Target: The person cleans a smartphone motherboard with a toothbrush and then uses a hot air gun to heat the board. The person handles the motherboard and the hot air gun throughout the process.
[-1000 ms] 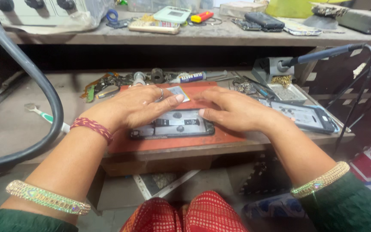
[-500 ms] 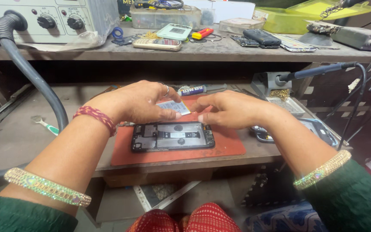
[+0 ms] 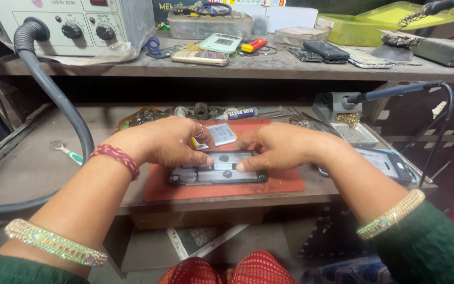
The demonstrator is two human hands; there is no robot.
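An opened black rectangular phone body (image 3: pixel 216 174) lies on a rust-red rubber mat (image 3: pixel 279 184) on the counter (image 3: pixel 22 168). Both hands, left (image 3: pixel 166 141) and right (image 3: pixel 277 147), grasp a small white flat battery (image 3: pixel 222 133) between fingertips while thumbs press the phone.

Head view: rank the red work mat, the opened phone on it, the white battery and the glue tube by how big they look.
1. Red work mat
2. Opened phone, partly under both hands
3. and 4. White battery and glue tube: look alike, and the battery is partly hidden, so unranked.
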